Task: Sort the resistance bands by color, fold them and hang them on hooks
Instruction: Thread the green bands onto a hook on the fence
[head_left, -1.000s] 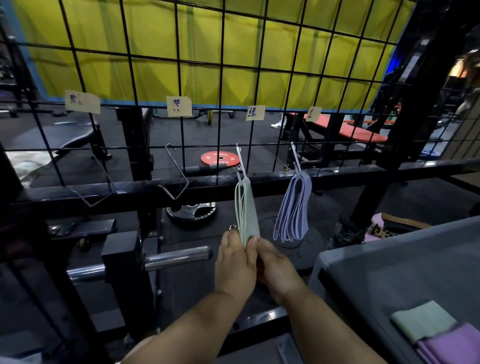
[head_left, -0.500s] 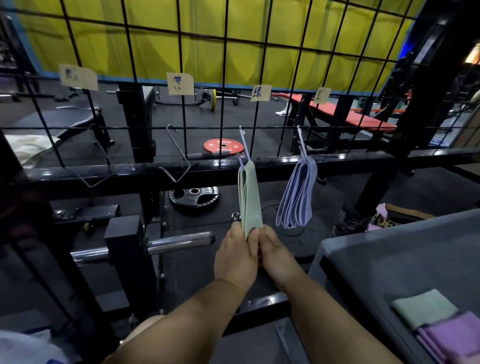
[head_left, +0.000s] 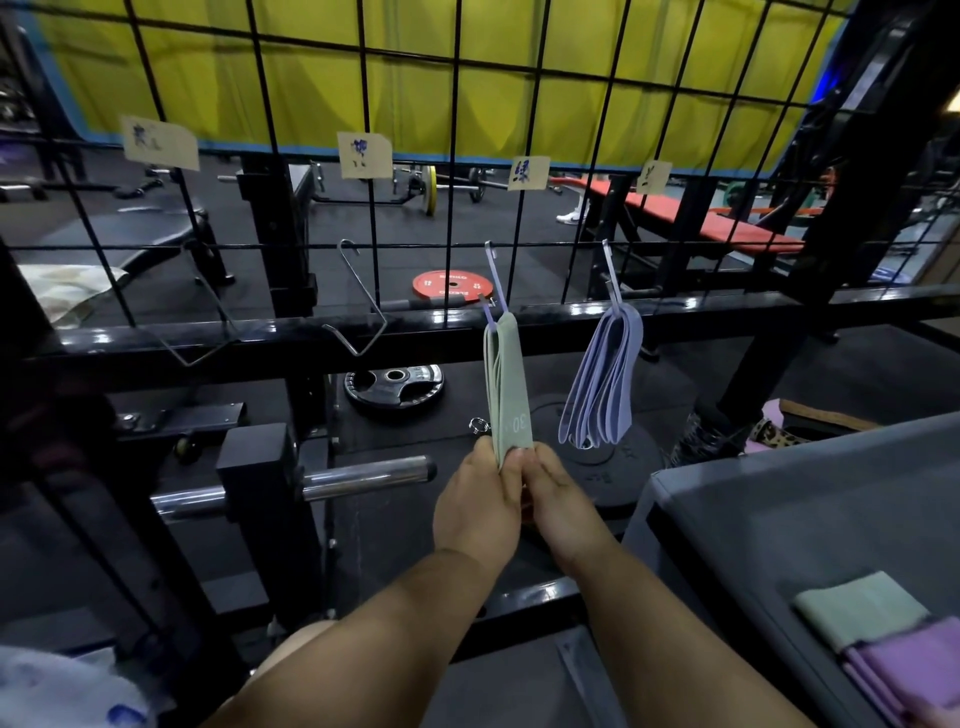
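Folded green resistance bands (head_left: 508, 387) hang from a metal hook (head_left: 494, 278) on the black wire grid (head_left: 457, 156). My left hand (head_left: 480, 501) and my right hand (head_left: 561, 501) both pinch the bottom end of the green bands. To the right, a bundle of blue-lilac bands (head_left: 602, 384) hangs from another hook (head_left: 610, 273). Two bare hooks (head_left: 363, 306) hang further left. On the grey table (head_left: 779, 509) at the lower right lie a folded green band (head_left: 860, 610) and purple bands (head_left: 909, 670).
Paper labels (head_left: 363, 155) are clipped to the grid above each hook. Behind the grid are weight plates (head_left: 394, 385), a chrome bar sleeve (head_left: 363, 470), a red plate (head_left: 452, 286) and benches. A black rail (head_left: 260, 338) crosses below the hooks.
The camera has shifted slightly closer and lower. Both hands stay pinched on the bottom of the green bands, which hang straighter on the hook.
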